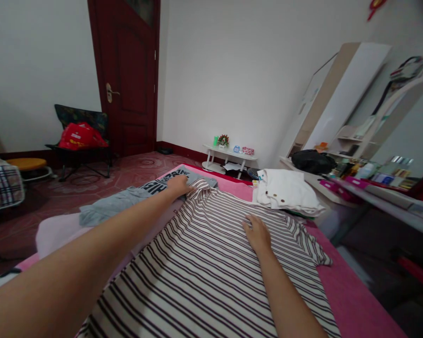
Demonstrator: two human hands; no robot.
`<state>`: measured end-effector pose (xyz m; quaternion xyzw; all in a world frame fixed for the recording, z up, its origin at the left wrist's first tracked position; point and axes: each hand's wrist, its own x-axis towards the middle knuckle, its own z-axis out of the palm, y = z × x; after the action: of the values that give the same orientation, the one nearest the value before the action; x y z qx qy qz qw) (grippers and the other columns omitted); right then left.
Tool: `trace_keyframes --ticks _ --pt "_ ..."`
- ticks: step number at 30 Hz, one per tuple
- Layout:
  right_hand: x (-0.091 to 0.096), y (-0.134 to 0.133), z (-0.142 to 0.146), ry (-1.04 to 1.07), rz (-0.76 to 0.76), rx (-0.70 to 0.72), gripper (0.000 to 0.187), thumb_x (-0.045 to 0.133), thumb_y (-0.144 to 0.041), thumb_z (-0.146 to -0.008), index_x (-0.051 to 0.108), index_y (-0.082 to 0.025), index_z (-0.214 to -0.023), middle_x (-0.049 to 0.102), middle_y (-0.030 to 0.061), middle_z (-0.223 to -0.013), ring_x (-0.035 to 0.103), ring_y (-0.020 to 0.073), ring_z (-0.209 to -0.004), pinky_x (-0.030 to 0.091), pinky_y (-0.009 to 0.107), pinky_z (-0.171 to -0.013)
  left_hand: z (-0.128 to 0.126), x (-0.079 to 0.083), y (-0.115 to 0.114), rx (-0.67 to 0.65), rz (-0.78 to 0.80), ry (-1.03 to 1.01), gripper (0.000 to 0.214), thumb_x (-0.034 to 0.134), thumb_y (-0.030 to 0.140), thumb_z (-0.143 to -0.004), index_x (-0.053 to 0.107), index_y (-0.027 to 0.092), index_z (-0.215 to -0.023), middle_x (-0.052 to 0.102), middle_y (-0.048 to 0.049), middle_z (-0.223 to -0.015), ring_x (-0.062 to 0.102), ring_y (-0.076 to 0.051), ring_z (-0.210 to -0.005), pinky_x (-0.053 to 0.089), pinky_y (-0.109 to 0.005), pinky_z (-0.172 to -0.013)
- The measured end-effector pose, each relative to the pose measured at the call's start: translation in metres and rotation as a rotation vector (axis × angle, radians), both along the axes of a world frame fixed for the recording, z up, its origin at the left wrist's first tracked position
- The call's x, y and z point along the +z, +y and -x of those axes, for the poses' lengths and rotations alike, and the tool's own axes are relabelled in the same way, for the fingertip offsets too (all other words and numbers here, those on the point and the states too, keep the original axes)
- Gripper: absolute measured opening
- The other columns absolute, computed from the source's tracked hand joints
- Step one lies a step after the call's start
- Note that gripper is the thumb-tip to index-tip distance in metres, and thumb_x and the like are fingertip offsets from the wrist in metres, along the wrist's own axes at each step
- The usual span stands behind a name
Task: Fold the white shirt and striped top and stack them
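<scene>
A white T-shirt with dark stripes (211,267) lies spread out on a pink bed cover (348,291), its neck end away from me. My left hand (179,186) reaches to the far left sleeve, its fingers closed on the bunched cloth there. Palm down on the upper chest of the shirt rests my right hand (258,234), fingers apart and slightly bent. Just beyond and left of my left forearm is a grey garment with dark lettering (109,205), partly hidden by the arm.
Folded white clothes (285,190) are stacked at the bed's far right corner. A dressing table (338,192) with a black bag (313,162) stands at right. Behind the bed are a low white table (228,151) and a folding chair with a red bag (80,136).
</scene>
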<state>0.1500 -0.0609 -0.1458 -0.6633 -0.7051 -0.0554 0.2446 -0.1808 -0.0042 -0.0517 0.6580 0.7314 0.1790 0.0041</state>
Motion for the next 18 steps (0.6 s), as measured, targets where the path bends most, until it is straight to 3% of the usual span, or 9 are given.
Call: trace_keyframes --ticks 5,9,12,18 --pt "0.001 -0.001 0.001 0.007 0.012 -0.006 0.035 0.046 -0.033 -0.088 0.062 -0.019 -0.116 0.058 0.0083 -0.128 0.050 0.0217 -0.119 0.035 0.035 -0.102 -0.004 -0.006 0.012 -0.041 0.015 -0.194 0.029 0.080 0.038 -0.052 0.069 0.021 -0.073 0.071 -0.0068 -0.087 0.062 -0.031 -0.098 0.045 -0.036 -0.084" --pt "0.003 -0.001 0.001 0.021 0.016 -0.005 0.034 0.047 -0.033 -0.088 0.062 -0.019 -0.116 0.057 0.0085 -0.129 0.050 0.0218 -0.120 0.034 0.035 -0.103 -0.001 -0.012 0.021 -0.106 -0.036 -0.453 0.020 0.072 0.035 -0.063 0.066 0.019 -0.073 0.069 -0.0021 -0.079 0.063 -0.023 -0.089 0.047 -0.028 -0.078" --pt "0.004 -0.001 0.000 0.033 0.018 0.001 0.035 0.047 -0.033 -0.088 0.062 -0.019 -0.116 0.057 0.0088 -0.129 0.050 0.0221 -0.120 0.035 0.035 -0.103 0.005 -0.016 0.025 -0.080 -0.082 -0.679 0.019 0.060 0.034 -0.074 0.064 0.016 -0.080 0.068 -0.0028 -0.078 0.063 -0.018 -0.079 0.048 -0.025 -0.069" --pt "0.002 0.000 0.000 0.048 0.012 -0.004 0.035 0.048 -0.032 -0.087 0.064 -0.018 -0.114 0.059 0.0088 -0.128 0.050 0.0225 -0.119 0.035 0.035 -0.102 0.001 -0.012 0.023 0.080 -0.200 -0.993 0.013 0.056 0.022 -0.069 0.059 0.012 -0.077 0.064 -0.0051 -0.071 0.060 -0.018 -0.065 0.049 -0.028 -0.060"
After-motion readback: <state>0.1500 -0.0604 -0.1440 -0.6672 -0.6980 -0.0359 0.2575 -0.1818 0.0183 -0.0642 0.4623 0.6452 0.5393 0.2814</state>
